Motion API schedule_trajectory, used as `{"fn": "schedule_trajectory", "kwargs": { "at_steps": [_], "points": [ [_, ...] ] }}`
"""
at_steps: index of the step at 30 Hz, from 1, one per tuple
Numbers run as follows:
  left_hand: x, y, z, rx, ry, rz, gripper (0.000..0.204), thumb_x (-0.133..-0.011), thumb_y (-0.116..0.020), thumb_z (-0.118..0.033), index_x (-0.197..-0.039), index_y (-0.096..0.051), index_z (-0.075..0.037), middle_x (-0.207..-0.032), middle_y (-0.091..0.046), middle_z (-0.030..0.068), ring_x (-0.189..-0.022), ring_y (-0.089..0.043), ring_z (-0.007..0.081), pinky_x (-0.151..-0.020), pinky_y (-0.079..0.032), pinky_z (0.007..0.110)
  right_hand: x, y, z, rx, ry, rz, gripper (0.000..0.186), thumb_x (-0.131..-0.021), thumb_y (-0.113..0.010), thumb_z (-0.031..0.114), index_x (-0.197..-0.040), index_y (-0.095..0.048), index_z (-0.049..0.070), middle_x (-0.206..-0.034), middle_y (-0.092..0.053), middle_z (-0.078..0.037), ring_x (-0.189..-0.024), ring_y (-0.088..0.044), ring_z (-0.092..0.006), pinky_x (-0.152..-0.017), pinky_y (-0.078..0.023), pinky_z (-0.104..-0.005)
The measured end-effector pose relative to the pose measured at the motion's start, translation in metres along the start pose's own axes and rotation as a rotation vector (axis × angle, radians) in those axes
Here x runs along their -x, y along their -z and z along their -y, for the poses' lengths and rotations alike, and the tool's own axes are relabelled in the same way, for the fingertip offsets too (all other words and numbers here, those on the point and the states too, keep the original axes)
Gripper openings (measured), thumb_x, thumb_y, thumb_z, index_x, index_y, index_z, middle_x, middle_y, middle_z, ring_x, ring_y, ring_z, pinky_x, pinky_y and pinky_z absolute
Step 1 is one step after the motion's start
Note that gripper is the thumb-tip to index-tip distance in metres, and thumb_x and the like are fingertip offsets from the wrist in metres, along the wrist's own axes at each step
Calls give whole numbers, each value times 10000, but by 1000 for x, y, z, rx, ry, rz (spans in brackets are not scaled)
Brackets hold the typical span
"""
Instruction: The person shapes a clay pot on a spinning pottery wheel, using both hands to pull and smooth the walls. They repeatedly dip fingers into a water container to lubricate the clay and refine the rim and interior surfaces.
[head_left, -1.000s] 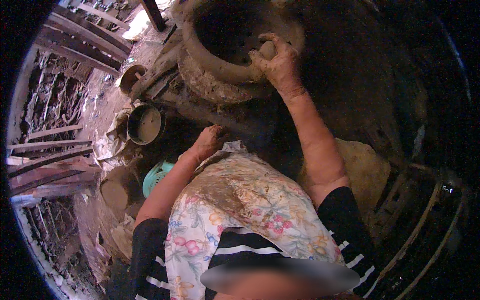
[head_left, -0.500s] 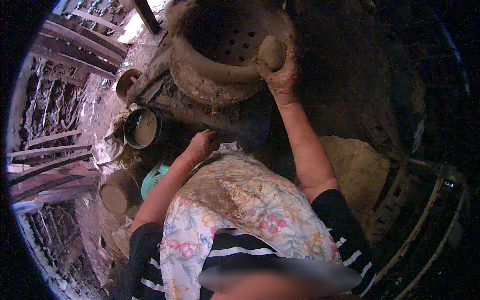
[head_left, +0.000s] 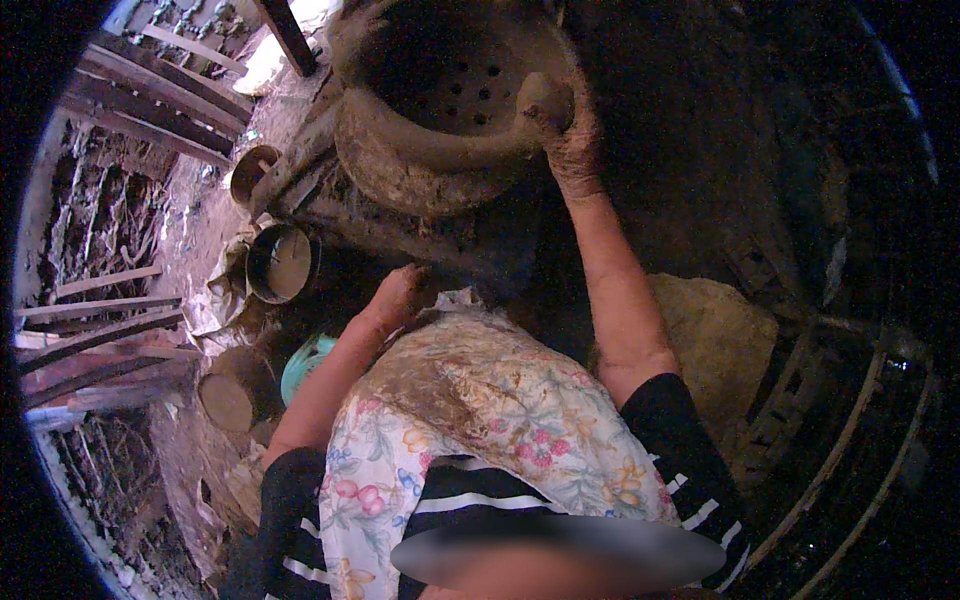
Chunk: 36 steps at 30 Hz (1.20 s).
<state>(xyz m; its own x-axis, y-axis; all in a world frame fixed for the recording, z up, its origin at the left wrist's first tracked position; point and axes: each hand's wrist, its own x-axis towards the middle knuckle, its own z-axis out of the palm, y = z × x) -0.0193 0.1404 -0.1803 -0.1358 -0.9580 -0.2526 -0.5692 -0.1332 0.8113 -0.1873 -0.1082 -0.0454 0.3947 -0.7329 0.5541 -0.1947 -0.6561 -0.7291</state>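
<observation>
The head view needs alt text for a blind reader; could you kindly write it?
A person's right hand holds a rounded lump at the rim of a round, earth-coloured vessel with holes inside. The left hand is near a stained floral apron.

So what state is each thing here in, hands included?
clay vessel: open-topped, floor pierced with holes
rounded lump: held, by the vessel's rim
right hand: closed on the lump
left hand: fingers curled; whether empty, unclear
dark pail: uncovered, something pale inside
floral apron: worn, smeared brown
green container: partly hidden by the left forearm
</observation>
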Motion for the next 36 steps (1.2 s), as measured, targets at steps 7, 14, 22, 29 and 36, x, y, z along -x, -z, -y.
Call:
{"fn": "schedule_trajectory", "kwargs": {
  "at_steps": [7, 14, 22, 29, 36],
  "points": [
    [2, 4, 7, 73, 9, 13, 231, -750, -613, -179, -927, -621, -31, -847, -613, 212, -825, -575, 415, -714, -474, 451, -26, 7, 34, 441, 69, 75, 807, -671, -783, 246, -1349, -366, 108, -1289, -476, -180, -1146, -494, -325, -957, -409, -391],
    [-1, 1, 16, 149, -16, 4, 281, -726, -619, -170, -973, -614, -37, -962, -596, 216, -906, -558, 405, -774, -465, 445, -15, -15, 30, 522, 121, -63, 871, -606, -792, 202, -1354, -354, 112, -1260, -507, -171, -1105, -522, -347, -931, -432, -396],
    [8, 1, 42, 82, 30, -4, 228, -758, -588, -168, -937, -612, -28, -901, -586, 215, -894, -551, 404, -775, -456, 453, -50, 8, 52, 501, 2, 104, 547, -714, -713, 336, -1198, -551, 139, -1059, -627, -154, -924, -615, -308, -804, -490, -363],
    [5, -4, 44, 44, -16, -36, 198, -765, -562, -142, -914, -608, -19, -906, -580, 216, -888, -547, 408, -776, -455, 459, -50, 3, 28, 321, -310, 305, 316, -769, -676, 332, -930, -664, 60, -881, -678, -87, -795, -637, -210, -759, -488, -317],
    [20, 21, 13, 120, 45, -34, 192, -756, -551, -114, -921, -619, -42, -917, -590, 204, -882, -556, 397, -764, -468, 441, -81, 12, -6, 55, -213, 645, 381, -895, -487, 367, -854, -663, 33, -887, -668, -60, -867, -612, -179, -873, -426, -307]
  ]
}}
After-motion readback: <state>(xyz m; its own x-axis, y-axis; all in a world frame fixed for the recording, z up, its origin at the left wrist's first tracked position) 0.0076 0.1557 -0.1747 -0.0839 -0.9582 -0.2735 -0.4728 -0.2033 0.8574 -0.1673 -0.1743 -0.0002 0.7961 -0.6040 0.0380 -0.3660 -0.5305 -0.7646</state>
